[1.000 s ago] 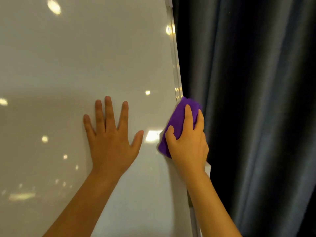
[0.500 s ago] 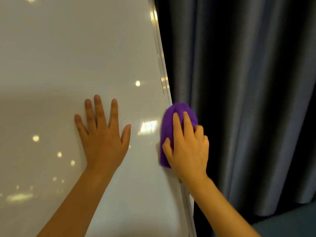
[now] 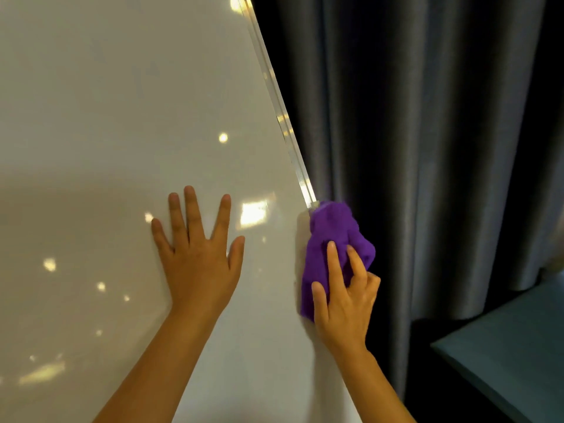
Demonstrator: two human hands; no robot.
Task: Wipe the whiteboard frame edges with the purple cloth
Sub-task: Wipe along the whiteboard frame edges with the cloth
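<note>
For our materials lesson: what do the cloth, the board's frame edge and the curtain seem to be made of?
Purple cloth: soft, fuzzy fabric, perhaps microfibre; it bunches.
Frame edge: likely metal, shiny; it glints.
Curtain: dark grey woven fabric, matte, hanging in folds.

I see two bare forearms, no sleeves reaching either wrist. My left hand point(image 3: 198, 257) and right hand point(image 3: 343, 300) wear no gloves, rings, watch or bands. Nails look short and unpainted on the fingers I can see.
</note>
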